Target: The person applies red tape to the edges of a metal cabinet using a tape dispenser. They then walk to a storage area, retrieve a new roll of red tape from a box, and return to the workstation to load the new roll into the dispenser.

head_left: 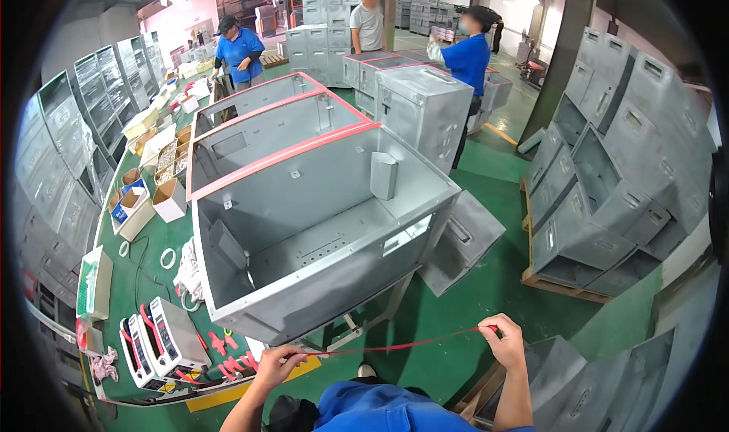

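A narrow red strip of tape (395, 346) stretches between my two hands, sagging slightly in the middle. My left hand (278, 364) pinches one end, just in front of the grey metal cabinet's near lower edge. The other end is pinched in my right hand (501, 339), held out over the green floor. Beyond the strip lies an open-topped grey metal cabinet (304, 193), with a bracket standing inside it. Pink-red tape (288, 159) covers the cabinet's far edge and the rims of the similar cabinets behind.
Tape dispensers (163, 345), red pieces (220, 342) and parts boxes (168, 199) cover the green bench at left. A cabinet door (463, 242) juts out at right. Stacked cabinets (600, 204) stand on a pallet (562, 286). Three people work or stand farther back.
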A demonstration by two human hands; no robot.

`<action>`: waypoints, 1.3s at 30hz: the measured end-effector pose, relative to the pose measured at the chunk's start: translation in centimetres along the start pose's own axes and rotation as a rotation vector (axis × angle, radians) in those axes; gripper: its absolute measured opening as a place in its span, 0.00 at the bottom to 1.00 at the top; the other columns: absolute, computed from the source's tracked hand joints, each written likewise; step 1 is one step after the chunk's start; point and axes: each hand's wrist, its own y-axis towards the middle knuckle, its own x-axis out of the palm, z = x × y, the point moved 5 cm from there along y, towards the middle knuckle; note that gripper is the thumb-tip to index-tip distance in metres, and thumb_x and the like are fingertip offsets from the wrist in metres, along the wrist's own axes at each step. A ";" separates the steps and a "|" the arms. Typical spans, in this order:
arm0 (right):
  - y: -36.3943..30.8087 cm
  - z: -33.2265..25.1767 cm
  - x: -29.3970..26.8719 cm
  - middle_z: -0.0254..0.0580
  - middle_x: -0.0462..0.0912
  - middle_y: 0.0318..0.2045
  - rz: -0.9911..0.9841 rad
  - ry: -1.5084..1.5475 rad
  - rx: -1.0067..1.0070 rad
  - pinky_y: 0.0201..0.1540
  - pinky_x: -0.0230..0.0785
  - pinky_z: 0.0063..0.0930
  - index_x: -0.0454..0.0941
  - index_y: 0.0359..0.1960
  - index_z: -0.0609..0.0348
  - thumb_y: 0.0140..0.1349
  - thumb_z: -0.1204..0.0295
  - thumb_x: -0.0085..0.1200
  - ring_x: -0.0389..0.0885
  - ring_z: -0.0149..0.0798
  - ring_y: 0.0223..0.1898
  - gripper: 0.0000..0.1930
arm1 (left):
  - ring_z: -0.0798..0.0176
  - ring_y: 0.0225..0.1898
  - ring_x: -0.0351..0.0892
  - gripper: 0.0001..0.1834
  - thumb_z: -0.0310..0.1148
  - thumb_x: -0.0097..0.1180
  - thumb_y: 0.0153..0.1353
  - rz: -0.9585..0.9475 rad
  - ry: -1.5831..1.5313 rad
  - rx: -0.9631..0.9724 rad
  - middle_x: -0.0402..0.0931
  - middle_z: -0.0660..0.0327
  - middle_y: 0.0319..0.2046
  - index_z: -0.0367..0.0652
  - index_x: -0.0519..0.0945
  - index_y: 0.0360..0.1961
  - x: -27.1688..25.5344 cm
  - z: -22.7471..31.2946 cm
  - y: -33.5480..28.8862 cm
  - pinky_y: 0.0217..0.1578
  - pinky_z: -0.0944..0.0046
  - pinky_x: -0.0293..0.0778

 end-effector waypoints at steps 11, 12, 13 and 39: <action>8.9 5.7 5.1 0.34 0.76 0.27 -0.177 0.419 0.165 0.33 0.67 0.19 0.75 0.35 0.64 0.54 0.81 0.56 0.74 0.26 0.29 0.07 | 0.75 0.20 0.72 0.06 0.23 0.62 0.51 0.526 -0.398 -0.244 0.76 0.64 0.22 0.38 0.76 0.29 -0.7 -1.6 1.2 0.22 0.76 0.68; 9.8 6.2 5.6 0.34 0.76 0.27 -0.199 0.445 0.185 0.33 0.67 0.18 0.74 0.35 0.64 0.54 0.81 0.56 0.74 0.25 0.29 0.07 | 0.75 0.20 0.72 0.06 0.23 0.62 0.51 0.574 -0.408 -0.256 0.75 0.64 0.22 0.38 0.76 0.29 -0.4 -1.7 0.9 0.22 0.76 0.68; 10.7 6.7 6.0 0.33 0.76 0.27 -0.224 0.487 0.211 0.33 0.67 0.17 0.73 0.35 0.64 0.54 0.81 0.56 0.74 0.25 0.29 0.08 | 0.74 0.20 0.72 0.07 0.22 0.62 0.50 0.622 -0.416 -0.267 0.75 0.63 0.22 0.38 0.75 0.28 -0.1 -1.7 0.6 0.22 0.76 0.68; 20.5 10.4 8.7 0.39 0.77 0.30 -0.481 0.695 0.204 0.33 0.70 0.20 0.72 0.43 0.64 0.55 0.82 0.54 0.76 0.29 0.28 0.13 | 0.69 0.24 0.72 0.10 0.25 0.55 0.57 1.403 -0.684 -0.261 0.74 0.60 0.26 0.29 0.75 0.38 6.3 1.8 -2.0 0.23 0.73 0.67</action>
